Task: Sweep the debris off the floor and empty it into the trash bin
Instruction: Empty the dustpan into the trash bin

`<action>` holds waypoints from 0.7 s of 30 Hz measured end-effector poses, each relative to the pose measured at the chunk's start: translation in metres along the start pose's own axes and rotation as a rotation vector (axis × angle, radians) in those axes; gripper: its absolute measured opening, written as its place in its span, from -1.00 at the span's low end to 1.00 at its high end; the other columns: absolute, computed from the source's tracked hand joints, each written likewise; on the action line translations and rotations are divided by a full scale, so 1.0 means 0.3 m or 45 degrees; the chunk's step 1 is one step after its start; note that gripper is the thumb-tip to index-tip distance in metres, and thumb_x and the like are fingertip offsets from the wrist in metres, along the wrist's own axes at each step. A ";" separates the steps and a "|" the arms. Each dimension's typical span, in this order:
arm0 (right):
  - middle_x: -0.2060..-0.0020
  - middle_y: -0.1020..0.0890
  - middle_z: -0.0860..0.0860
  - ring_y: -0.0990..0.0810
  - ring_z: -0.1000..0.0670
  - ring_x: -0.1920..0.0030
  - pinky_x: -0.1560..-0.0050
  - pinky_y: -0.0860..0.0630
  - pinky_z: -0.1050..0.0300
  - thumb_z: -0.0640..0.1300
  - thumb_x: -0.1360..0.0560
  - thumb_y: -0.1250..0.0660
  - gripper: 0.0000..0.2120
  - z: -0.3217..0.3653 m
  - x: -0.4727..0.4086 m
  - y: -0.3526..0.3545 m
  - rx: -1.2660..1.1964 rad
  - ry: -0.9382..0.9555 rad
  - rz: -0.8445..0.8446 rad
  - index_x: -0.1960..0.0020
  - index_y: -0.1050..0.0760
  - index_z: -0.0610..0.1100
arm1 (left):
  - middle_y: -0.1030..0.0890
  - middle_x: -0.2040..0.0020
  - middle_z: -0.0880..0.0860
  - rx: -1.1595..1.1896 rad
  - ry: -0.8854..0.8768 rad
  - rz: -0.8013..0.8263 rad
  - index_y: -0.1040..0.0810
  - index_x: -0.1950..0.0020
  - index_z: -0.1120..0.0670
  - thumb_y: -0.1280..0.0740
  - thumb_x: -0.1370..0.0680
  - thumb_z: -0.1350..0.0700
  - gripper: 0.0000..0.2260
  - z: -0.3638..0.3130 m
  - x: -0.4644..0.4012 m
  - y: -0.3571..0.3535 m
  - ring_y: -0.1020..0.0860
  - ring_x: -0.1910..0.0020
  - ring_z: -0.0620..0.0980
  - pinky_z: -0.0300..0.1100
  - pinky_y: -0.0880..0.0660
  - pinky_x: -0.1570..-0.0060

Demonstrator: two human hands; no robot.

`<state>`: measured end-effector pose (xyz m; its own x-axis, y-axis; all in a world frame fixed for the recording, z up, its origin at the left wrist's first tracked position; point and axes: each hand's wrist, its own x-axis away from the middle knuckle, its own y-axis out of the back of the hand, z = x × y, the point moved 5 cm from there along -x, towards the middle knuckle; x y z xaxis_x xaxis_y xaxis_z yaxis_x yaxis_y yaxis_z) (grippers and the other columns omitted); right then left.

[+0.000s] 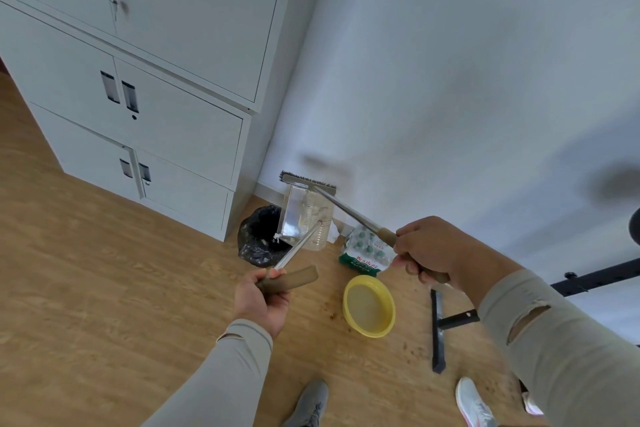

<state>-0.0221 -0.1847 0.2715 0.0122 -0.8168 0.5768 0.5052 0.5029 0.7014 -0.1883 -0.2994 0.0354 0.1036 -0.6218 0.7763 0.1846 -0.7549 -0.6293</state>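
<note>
Yellow basin [369,309], black-lined trash bin [259,240], clear dustpan [302,215], tan broom handle [398,239], wood-grain floor [104,288], grey cabinet [166,87].

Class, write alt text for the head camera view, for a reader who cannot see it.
A person's left hand tips a long-handled dustpan over a black-lined trash bin beside a grey cabinet, while the right hand holds a broom raised above it. A yellow bowl sits on the wooden floor.

Both arms reached forward in grey sleeves. The left hand [260,298] curled around a handle, thumb on top; the right hand [427,250], held higher, gripped another.
</note>
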 end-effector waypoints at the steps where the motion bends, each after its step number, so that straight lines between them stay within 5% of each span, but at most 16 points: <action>1: 0.26 -0.66 -0.21 -0.44 -0.06 0.36 0.43 -0.36 0.16 -0.32 -0.56 -0.24 -0.86 0.002 -0.001 -0.001 0.006 0.004 0.002 -0.03 -0.58 -0.26 | -0.51 0.39 0.07 0.006 0.004 0.001 -0.42 -0.22 0.20 -0.21 -0.62 0.30 -0.81 0.001 0.000 0.000 -0.56 0.38 -0.03 -0.19 -0.56 0.19; 4: 0.26 -0.65 -0.22 -0.45 -0.05 0.35 0.43 -0.39 0.16 -0.33 -0.56 -0.25 -0.86 0.004 0.000 -0.001 0.009 0.009 0.004 -0.01 -0.59 -0.26 | -0.51 0.37 0.07 0.025 0.004 0.007 -0.42 -0.26 0.20 -0.21 -0.61 0.30 -0.78 0.003 0.002 0.004 -0.57 0.39 -0.03 -0.20 -0.61 0.36; 10: 0.26 -0.66 -0.21 -0.46 -0.05 0.36 0.44 -0.41 0.19 -0.33 -0.56 -0.25 -0.86 0.008 0.008 -0.007 0.024 0.027 0.006 0.05 -0.58 -0.21 | -0.51 0.41 0.06 0.052 0.008 0.043 -0.41 -0.34 0.23 -0.20 -0.61 0.30 -0.70 0.002 0.002 -0.001 -0.56 0.40 -0.04 -0.21 -0.60 0.40; 18: 0.24 -0.67 -0.20 -0.47 -0.03 0.37 0.42 -0.42 0.16 -0.33 -0.56 -0.26 -0.85 0.024 0.016 -0.017 0.052 0.035 0.018 0.07 -0.56 -0.13 | -0.50 0.41 0.07 0.096 0.008 -0.006 -0.44 -0.04 0.18 -0.21 -0.62 0.31 -0.93 0.008 0.004 0.028 -0.57 0.46 -0.02 -0.22 -0.60 0.43; 21: 0.22 -0.68 -0.21 -0.48 -0.03 0.37 0.43 -0.42 0.17 -0.33 -0.55 -0.27 -0.85 0.024 0.010 -0.024 0.062 0.031 0.025 0.06 -0.56 -0.12 | -0.53 0.35 0.09 0.133 0.013 -0.027 -0.46 -0.13 0.17 -0.22 -0.61 0.31 -0.87 0.005 -0.006 0.040 -0.57 0.49 -0.04 -0.23 -0.58 0.44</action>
<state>-0.0319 -0.1889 0.2712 0.0430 -0.8127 0.5811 0.4624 0.5318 0.7095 -0.1849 -0.3071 0.0266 0.0888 -0.6082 0.7888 0.2877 -0.7425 -0.6049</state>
